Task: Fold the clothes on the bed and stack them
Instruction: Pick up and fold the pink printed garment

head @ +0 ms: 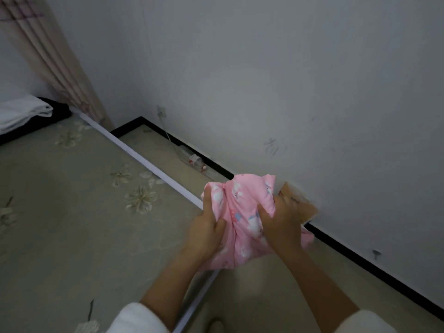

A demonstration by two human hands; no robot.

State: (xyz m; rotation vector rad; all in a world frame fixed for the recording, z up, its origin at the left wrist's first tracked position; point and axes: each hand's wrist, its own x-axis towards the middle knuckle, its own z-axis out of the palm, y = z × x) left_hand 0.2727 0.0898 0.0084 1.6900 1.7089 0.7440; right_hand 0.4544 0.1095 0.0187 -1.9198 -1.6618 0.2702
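Note:
A bunched pink garment (242, 203) with white animal prints hangs in the air over the bed's right edge. My left hand (206, 234) grips its left side with the thumb over the cloth. On the right side my right hand (281, 224) clutches the fabric with curled fingers. The bed (72, 200) has a beige flowered cover and a white edge strip. A stack of a folded white cloth (21, 111) on a black one (57, 111) lies at the bed's far left corner.
A narrow strip of floor (264, 296) runs between the bed and the white wall with a black skirting. An empty plastic bottle (194, 161) lies on that floor. A brown cardboard piece (302, 205) leans at the wall. A pink curtain (48, 51) hangs at the far left.

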